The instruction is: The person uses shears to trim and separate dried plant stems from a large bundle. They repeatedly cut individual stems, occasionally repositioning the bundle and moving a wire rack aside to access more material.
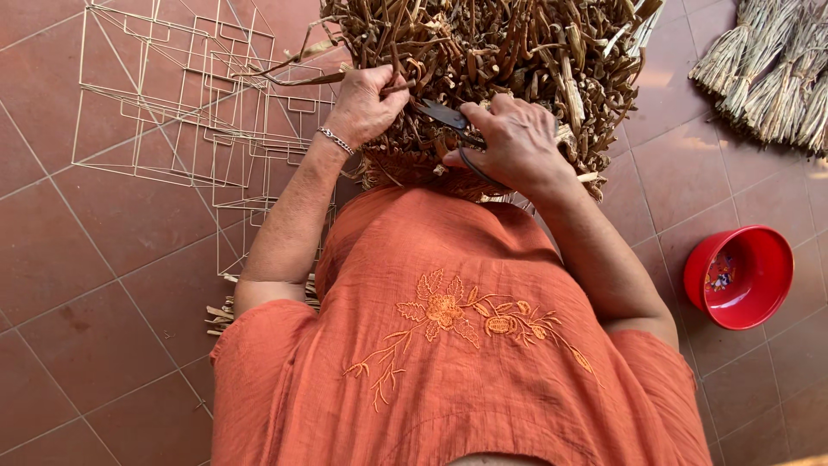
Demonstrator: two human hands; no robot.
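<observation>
Both hands work at the near edge of a half-woven basket (492,60) of dry brown stalks, propped against the lap so the loose ends face up. Left hand (366,105) is pinched on one stalk, holding it taut; right hand (513,142) is clamped round dark scissors (448,116) (blades just beside that stalk). Wire frames (181,112) lie far left, a red bowl (739,276) at right.

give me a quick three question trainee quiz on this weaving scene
1. True or false: the right hand holds scissors.
2. What does the left hand grip? A) the red bowl B) strands of the woven fibre piece C) the wire frames
3. On which side of the person does the red bowl sit?

Key: 1 true. 2 B. 3 the right side, on the tiled floor.
</observation>
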